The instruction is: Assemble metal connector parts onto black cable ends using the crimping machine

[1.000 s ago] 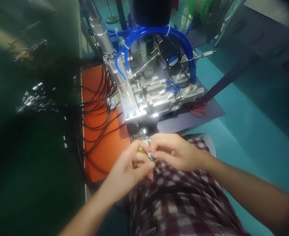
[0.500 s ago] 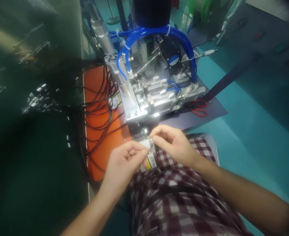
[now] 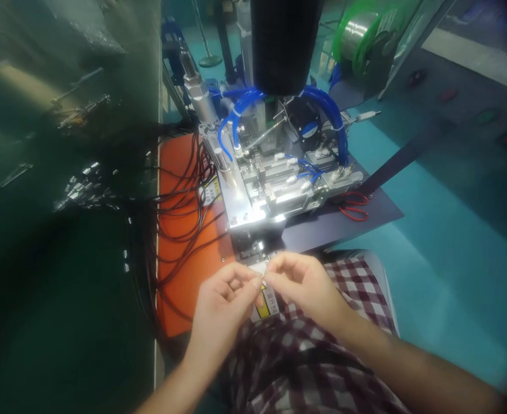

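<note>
- Step in hand: judged to be fine fingertip handling of a tiny pale part (image 3: 262,278), low in the centre of the frame, where the fingertips of both hands meet. The part is too small to identify.
- Left hand (image 3: 221,299): thumb and forefinger drawn together in a pinch, apparently on the part; remaining fingers curled.
- Right hand (image 3: 307,282): thumb and forefinger likewise pinched, apparently on the part from the right.
- Working position: both hands are in front of the pneumatic fixture (image 3: 242,201) at frame centre. A yellow-and-white label (image 3: 271,302) shows just below the fingertips.
- Adjacent items: black cables (image 3: 202,218) cross the orange panel (image 3: 210,264) at centre left; small silver pieces (image 3: 92,168) lie farther left.
- Next move: judged to call for a light, steady pinch and aligned fingertips; excess pressure could make the part slip.
</note>
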